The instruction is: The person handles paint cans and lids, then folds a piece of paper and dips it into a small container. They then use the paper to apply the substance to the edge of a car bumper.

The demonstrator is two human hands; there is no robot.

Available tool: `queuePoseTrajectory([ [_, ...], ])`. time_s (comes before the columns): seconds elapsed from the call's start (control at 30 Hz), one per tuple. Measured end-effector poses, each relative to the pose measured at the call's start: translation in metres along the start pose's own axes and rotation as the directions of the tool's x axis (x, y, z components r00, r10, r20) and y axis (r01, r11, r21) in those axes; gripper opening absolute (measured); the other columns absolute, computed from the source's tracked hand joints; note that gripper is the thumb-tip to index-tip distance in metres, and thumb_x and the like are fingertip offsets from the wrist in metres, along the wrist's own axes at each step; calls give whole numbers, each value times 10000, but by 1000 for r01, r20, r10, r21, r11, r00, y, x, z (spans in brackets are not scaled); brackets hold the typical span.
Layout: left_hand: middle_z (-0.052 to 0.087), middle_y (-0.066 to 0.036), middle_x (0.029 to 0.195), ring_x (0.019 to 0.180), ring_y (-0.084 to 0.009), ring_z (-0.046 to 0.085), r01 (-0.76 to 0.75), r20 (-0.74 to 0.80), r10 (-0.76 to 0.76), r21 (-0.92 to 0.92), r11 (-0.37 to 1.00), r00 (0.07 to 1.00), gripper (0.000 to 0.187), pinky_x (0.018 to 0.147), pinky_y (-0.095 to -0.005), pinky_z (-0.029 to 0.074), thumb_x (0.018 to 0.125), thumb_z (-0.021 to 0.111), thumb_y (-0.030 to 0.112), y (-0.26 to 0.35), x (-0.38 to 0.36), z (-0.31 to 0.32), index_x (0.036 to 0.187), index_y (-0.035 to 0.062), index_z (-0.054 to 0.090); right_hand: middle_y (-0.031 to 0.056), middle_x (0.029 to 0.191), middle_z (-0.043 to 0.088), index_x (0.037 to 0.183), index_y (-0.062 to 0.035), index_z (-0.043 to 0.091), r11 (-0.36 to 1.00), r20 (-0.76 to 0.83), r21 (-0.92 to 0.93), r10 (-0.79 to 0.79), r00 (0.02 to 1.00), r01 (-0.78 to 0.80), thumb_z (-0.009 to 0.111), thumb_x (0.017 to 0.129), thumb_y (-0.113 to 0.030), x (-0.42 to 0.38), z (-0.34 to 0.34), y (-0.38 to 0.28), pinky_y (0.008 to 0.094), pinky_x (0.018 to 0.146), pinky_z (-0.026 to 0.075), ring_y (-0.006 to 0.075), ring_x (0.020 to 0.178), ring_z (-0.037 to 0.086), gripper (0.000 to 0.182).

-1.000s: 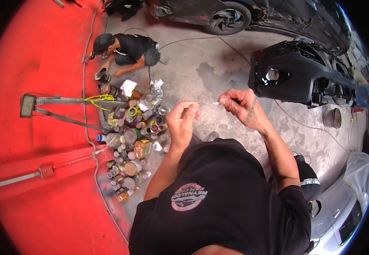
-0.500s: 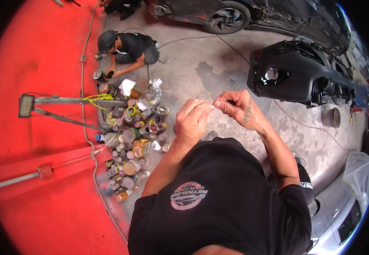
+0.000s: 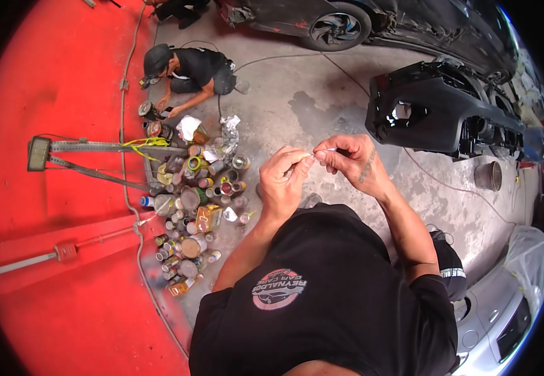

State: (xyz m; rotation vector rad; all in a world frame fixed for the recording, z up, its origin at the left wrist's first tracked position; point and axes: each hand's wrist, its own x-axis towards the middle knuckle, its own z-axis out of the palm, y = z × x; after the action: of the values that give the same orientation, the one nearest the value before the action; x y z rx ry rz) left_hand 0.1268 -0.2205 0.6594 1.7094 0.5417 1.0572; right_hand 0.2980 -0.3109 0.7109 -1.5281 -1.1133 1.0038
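Both hands met at chest height — the left hand (image 3: 282,178) and right hand (image 3: 352,161) each pinched a small white strip (image 3: 323,151) between fingertips, above the cluttered paint cans (image 3: 196,200) on the concrete floor (image 3: 322,94).

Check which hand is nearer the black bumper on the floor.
Right. The right hand is raised just beside the black bumper in the view; the left hand sits farther off, toward the paint cans. Both pinch a small white piece.

Stained grey concrete floor (image 3: 322,106), red wall (image 3: 52,75), cluster of paint cans (image 3: 196,200), detached black bumper (image 3: 441,106), daylight
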Motion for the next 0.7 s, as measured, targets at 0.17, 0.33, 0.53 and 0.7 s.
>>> queuePoseTrajectory([
  [0.17, 702, -84, 867, 688, -126, 629, 136, -15, -141, -160, 978, 990, 94, 616, -270, 487, 978, 722, 50, 8, 1, 3, 963, -42, 731, 41, 846, 725, 1073, 34, 759, 925, -94, 377, -11, 995, 46, 770, 969, -134, 3, 7, 17, 270, 704, 529, 102, 756, 646, 197],
  [0.33, 696, -83, 857, 703, -156, 641, 272, 74, -281, -570, 776, 957, 152, 650, -300, 517, 1015, 698, 96, -13, -2, 3, 1010, -50, 736, 48, 865, 716, 1159, 69, 727, 879, -56, 476, -1, 998, 28, 779, 936, -55, 3, 8, 18, 283, 793, 540, 116, 803, 664, 260],
  [0.53, 687, -66, 835, 677, -134, 635, 291, 113, -282, -608, 738, 953, 155, 606, -277, 520, 1018, 697, 88, -13, -4, 6, 977, -55, 738, 48, 905, 727, 1158, 59, 745, 920, -80, 386, -44, 996, 72, 785, 951, -91, 4, 11, 24, 268, 722, 530, 103, 772, 631, 259],
  [0.7, 686, -64, 820, 679, -132, 637, 353, 151, -336, -624, 697, 930, 146, 597, -273, 517, 1010, 705, 84, -12, -5, 1, 975, -53, 741, 37, 896, 725, 1144, 48, 757, 925, -46, 376, -32, 998, 47, 780, 955, -92, 5, 8, 15, 264, 713, 523, 102, 761, 627, 237],
])
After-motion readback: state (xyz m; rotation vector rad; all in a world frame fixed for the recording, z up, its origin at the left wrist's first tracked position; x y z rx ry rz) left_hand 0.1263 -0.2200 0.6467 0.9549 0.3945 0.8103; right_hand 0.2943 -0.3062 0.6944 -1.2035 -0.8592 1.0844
